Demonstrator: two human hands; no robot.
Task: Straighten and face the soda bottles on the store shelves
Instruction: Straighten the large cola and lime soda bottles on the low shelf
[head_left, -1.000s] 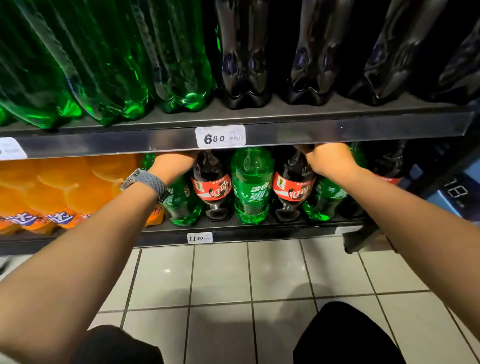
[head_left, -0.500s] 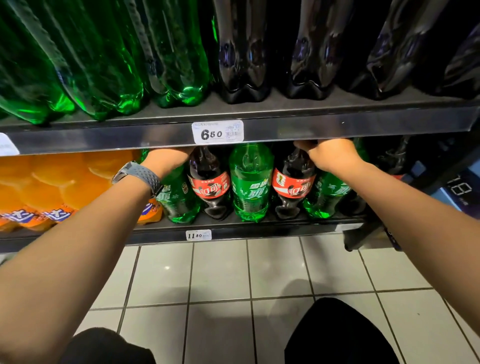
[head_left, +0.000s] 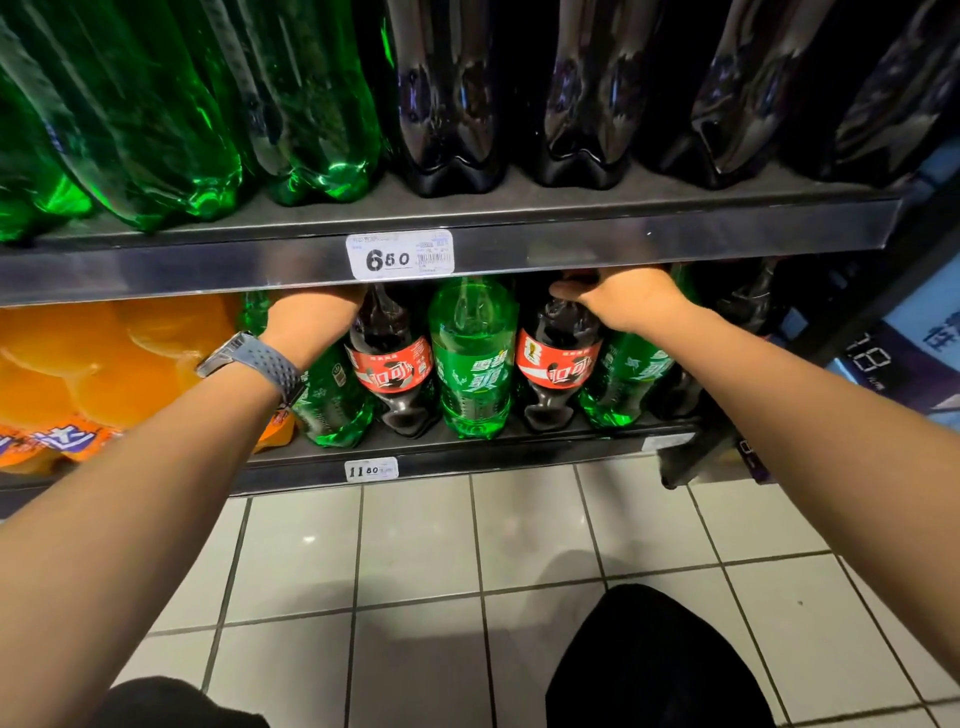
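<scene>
On the bottom shelf (head_left: 467, 457) stand green and dark cola bottles in alternation. My left hand (head_left: 311, 322), with a grey watch on the wrist, reaches under the upper shelf at the top of a green bottle (head_left: 327, 400); its fingers are hidden. Right of it stand a red-labelled cola bottle (head_left: 395, 364) and a green bottle (head_left: 472, 358) with their labels facing out. My right hand (head_left: 623, 301) is closed around the neck of a second cola bottle (head_left: 558, 364). Another green bottle (head_left: 623, 379) leans beside it under my right forearm.
The upper shelf (head_left: 623, 244) carries large green bottles (head_left: 156, 130) at left and dark bottles (head_left: 582, 104) at right, with a price tag reading 6.50. Orange soda bottles (head_left: 78, 364) fill the lower left. White tiled floor (head_left: 467, 571) lies below.
The view has drifted slightly upward and left. My right hand has shifted a little left onto the cola bottle's neck. The left hand stays at the green bottle's top.
</scene>
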